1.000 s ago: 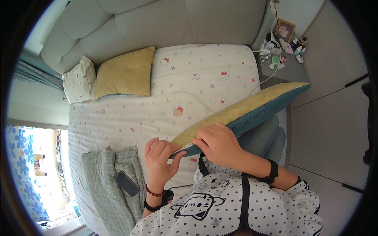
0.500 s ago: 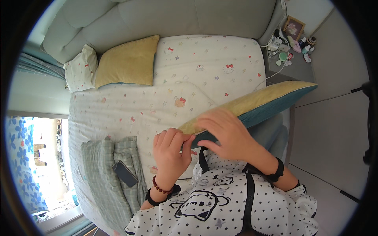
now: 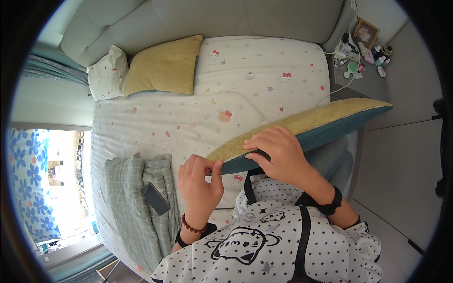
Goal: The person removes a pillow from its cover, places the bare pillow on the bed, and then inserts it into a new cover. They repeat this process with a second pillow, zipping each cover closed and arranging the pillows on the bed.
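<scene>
The yellow-and-teal pillow (image 3: 302, 127) hangs over the near edge of the bed (image 3: 245, 85), its long body running out to the person's right and only its near corner held. The left hand (image 3: 200, 181) is closed in a pinch, thumb and fingertips together right at that corner, where the teal side meets the yellow. The right hand (image 3: 278, 153) lies across the seam a little further along, fingers curled over the yellow face and thumb under the teal edge, clamped on the pillow.

Here is the risk: most of the pillow sticks out unsupported beyond the right hand, so if that grip loosens, the far end could sag and drag the corner out of the left pinch. That pinch is small, just fingertips on a fabric edge, and it may slip if the cloth is pulled tight. I cannot tell whether a zip or an opening sits under the fingers.

Just beside the left wrist, a dark phone (image 3: 155, 198) rests on a folded green checked blanket (image 3: 137, 203) close to the mattress edge. A swing of the pillow or an elbow that way could knock it off.
</scene>
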Demonstrator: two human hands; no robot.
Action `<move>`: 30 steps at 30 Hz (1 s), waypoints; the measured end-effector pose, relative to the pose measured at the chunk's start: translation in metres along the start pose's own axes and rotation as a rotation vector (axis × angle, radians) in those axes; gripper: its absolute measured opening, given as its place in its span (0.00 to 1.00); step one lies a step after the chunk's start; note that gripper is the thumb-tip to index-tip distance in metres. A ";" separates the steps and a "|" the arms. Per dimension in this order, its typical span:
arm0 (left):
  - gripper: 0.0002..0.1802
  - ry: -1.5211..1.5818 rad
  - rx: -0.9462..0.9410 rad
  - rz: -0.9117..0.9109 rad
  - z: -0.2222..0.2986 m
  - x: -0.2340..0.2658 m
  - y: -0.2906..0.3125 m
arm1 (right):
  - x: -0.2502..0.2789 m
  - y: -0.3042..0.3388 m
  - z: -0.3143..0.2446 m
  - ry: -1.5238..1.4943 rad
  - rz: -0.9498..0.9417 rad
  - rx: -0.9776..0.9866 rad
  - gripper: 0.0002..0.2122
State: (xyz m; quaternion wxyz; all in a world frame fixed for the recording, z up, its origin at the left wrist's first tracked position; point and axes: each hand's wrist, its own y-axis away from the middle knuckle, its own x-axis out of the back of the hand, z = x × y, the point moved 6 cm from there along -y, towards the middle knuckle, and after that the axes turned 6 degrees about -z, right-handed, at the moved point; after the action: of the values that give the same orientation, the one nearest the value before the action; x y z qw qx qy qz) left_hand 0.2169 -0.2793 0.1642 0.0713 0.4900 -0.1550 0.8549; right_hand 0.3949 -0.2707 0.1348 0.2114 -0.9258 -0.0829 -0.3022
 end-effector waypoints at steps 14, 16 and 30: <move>0.07 0.003 0.112 -0.135 0.019 0.003 -0.003 | -0.005 -0.007 0.004 -0.188 0.008 -0.035 0.05; 0.08 0.005 0.155 -0.139 0.019 0.003 -0.004 | -0.006 -0.007 0.004 -0.200 0.019 -0.030 0.05; 0.05 0.190 0.097 -0.206 0.013 0.003 -0.012 | -0.019 -0.005 -0.030 0.031 0.132 0.151 0.07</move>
State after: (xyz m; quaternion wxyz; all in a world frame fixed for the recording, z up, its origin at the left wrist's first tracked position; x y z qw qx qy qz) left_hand 0.2296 -0.2729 0.1751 0.1493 0.4231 -0.0548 0.8920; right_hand 0.3626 -0.2796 0.1474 0.3011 -0.9059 -0.0408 -0.2950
